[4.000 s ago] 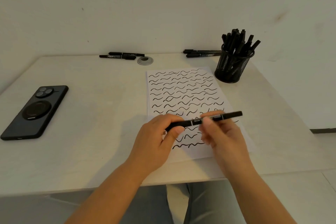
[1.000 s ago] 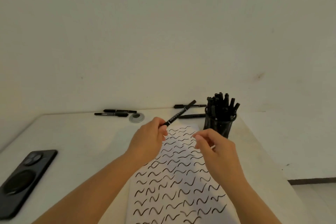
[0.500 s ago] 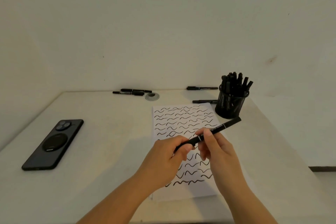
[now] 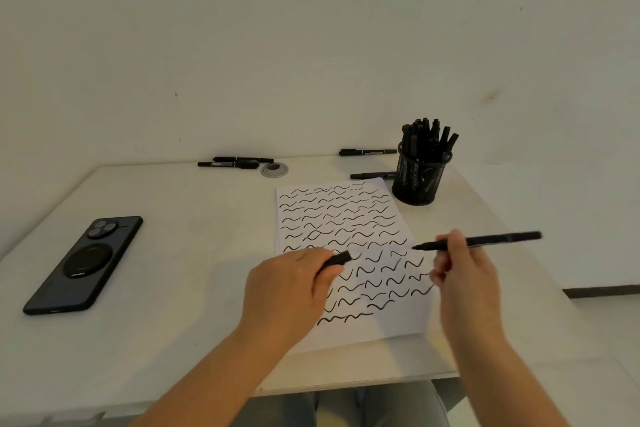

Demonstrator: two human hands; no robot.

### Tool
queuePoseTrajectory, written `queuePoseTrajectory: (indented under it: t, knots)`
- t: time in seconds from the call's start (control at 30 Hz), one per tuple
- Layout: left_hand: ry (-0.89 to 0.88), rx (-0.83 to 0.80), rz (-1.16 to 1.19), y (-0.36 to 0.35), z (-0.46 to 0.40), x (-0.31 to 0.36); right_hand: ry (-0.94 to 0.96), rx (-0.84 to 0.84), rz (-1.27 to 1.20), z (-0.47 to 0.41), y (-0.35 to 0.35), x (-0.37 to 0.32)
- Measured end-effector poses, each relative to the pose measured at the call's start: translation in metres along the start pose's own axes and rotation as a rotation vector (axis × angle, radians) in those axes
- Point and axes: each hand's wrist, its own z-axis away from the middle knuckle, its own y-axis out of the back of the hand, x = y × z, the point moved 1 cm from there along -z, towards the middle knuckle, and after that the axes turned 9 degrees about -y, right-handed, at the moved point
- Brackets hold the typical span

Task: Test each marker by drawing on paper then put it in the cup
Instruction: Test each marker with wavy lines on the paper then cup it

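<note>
1. right hand [image 4: 465, 274] pinches an uncapped black marker [image 4: 491, 240] between thumb and fingertips, held level above the paper's right edge, its fine bare tip pointing left and its long barrel running out to the right; the hand is a little motion-blurred.
2. left hand [image 4: 287, 288] is closed around the black cap [image 4: 337, 258], whose blunt end pokes out past the thumb, over the middle of the sheet.
3. marker in hand is slim, round and matte black, with a faint join line along the barrel.
4. paper [image 4: 398, 326], a flat white sheet, lies on the table in front of the person, covered in rows of short wavy black strokes; its near right corner is unmarked.
5. cup [image 4: 417, 180] is a round black wire-mesh holder standing just beyond the sheet's far right corner, packed with upright black markers [image 4: 427, 135].
6. loose marker [image 4: 372, 175] lies just left of the cup's base; another marker [image 4: 367, 151] lies further back by the wall.
7. pair of markers [image 4: 235, 162] lies side by side at the far edge, beside a round grey grommet [image 4: 274, 170].
8. black smartphone [image 4: 83, 263] lies face down at the left, glossy, with a circular ring on its back.
9. table [image 4: 173, 288] is pale, smooth and matte.
</note>
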Motion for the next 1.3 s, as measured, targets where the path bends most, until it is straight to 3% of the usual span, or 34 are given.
queuePoseTrajectory:
  t: [0.13,0.27,0.57,0.87,1.03,1.13,1.3]
  knots:
    - [0.097,-0.114,0.226,-0.014,-0.002,-0.014,0.186,-0.067,0.342,-0.012,0.021,0.005]
    - [0.003,-0.250,0.253,-0.036,-0.007,-0.008,0.308,-0.115,0.493,-0.010,0.031,0.018]
    - [0.031,-0.240,0.281,-0.057,0.003,-0.012,0.344,-0.434,0.678,-0.003,0.036,0.026]
    - [0.053,-0.241,0.314,-0.056,0.003,-0.014,0.404,-0.226,0.670,-0.011,0.044,0.029]
    - [0.042,-0.234,0.318,-0.057,0.004,-0.015,0.403,-0.002,0.426,-0.009,0.052,0.023]
    - [0.026,-0.200,0.331,-0.055,0.004,-0.013,0.352,-0.022,0.326,-0.008,0.047,0.020]
    - [0.032,-0.146,0.386,-0.051,0.004,-0.013,0.234,-0.214,0.202,-0.001,0.024,0.014]
